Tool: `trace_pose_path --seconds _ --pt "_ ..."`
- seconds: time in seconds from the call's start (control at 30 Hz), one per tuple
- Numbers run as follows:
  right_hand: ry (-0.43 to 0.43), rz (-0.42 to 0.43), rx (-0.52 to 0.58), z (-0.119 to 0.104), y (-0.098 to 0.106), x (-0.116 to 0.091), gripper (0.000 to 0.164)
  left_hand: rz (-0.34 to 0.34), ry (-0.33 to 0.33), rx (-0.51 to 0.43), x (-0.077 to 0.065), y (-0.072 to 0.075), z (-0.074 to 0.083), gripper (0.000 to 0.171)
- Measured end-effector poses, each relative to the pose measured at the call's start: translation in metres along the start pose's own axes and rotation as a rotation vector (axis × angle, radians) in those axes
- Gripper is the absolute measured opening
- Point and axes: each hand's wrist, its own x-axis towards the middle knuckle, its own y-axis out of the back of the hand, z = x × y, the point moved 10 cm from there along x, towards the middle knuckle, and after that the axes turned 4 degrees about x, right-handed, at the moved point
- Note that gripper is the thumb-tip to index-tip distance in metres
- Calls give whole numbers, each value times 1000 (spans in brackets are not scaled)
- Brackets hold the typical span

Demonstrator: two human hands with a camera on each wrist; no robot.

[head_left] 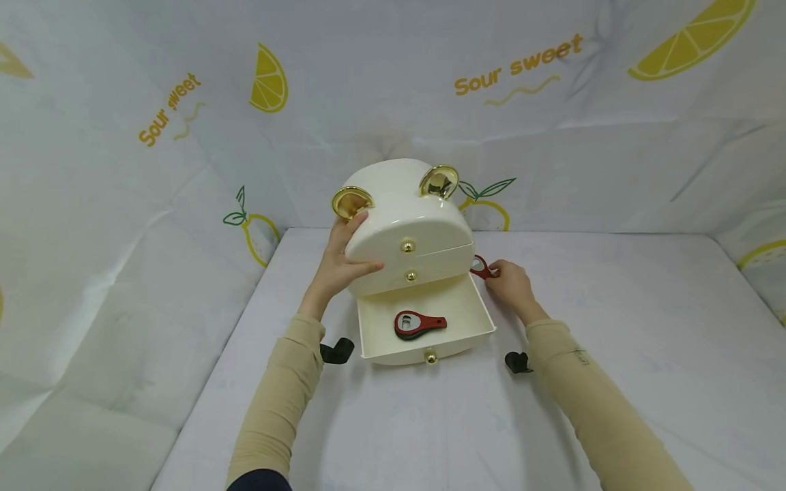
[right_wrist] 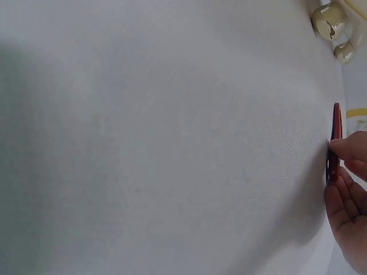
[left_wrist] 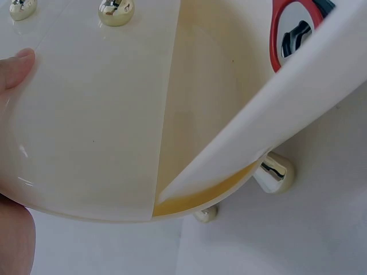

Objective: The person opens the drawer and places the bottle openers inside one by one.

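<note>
A white drawer box with gold ears and round gold knobs stands on the table, its bottom drawer pulled out. Inside that drawer lies a red and black bottle opener; part of its round metal end also shows in the left wrist view. My left hand holds the box's left side, thumb across the front, fingers near the left ear. To the right of the box, my right hand pinches a second red bottle opener by its narrow end, low over the table.
Gold feet support the box. Two dark strap-like pieces show beside the forearms. A white cloth with lemon prints hangs behind and at the sides of the white table.
</note>
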Motion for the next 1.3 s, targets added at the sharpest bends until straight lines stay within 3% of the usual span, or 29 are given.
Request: trace_pose_path --seconds 0.13,0.63,0.97,1.3 --pt "-59 19 47 9 6 -4 33 -3 13 4 0 -1 -2 87" --pt "-53 140 172 13 51 -15 35 -2 7 2 0 -1 -2 87" --pt "-6 212 287 -1 72 -36 32 2 8 8 1 0 -1 86" --pt "70 292 455 -32 96 -60 34 2 6 9 0 0 -1 87"
